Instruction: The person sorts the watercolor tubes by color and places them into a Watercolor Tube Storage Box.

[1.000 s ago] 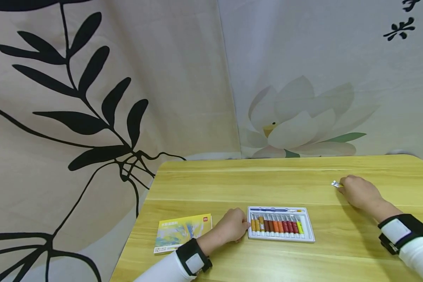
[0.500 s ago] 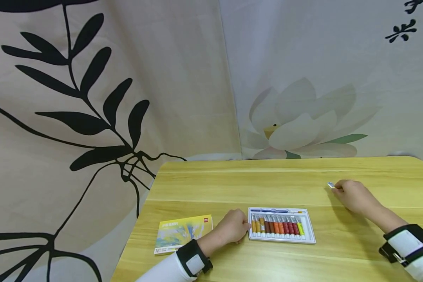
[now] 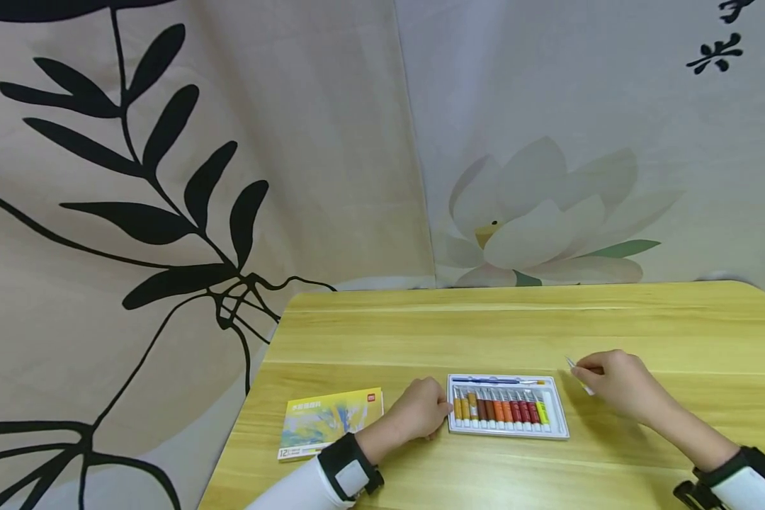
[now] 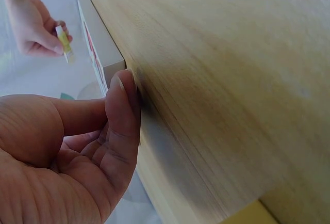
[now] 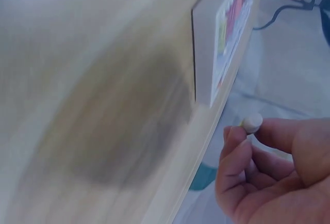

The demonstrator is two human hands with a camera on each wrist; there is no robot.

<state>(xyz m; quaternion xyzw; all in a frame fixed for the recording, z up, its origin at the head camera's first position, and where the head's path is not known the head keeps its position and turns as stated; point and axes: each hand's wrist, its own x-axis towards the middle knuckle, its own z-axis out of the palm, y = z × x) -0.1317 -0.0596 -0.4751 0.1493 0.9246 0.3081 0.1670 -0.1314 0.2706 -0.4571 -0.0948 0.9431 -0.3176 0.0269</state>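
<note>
A white tray of paint tubes lies on the table, with a blue-handled paintbrush along its far side. The tubes run from ochre through brown, orange and red to yellow-green, and a white space shows at the tray's right end. My left hand pinches the tray's left edge between thumb and fingers. Right of the tray, above the table, my right hand holds a small paint tube between thumb and fingers. Its yellow band shows in the left wrist view, its white cap in the right wrist view.
A yellow cardboard paint box with a printed picture lies left of the tray, partly behind the left wrist. The wooden table reaches back to a curtain with plant and flower prints.
My right hand has come left and nearer with the paint tube, towards the tray, and the tube has turned in the fingers. My left hand and the tray have stayed put.
</note>
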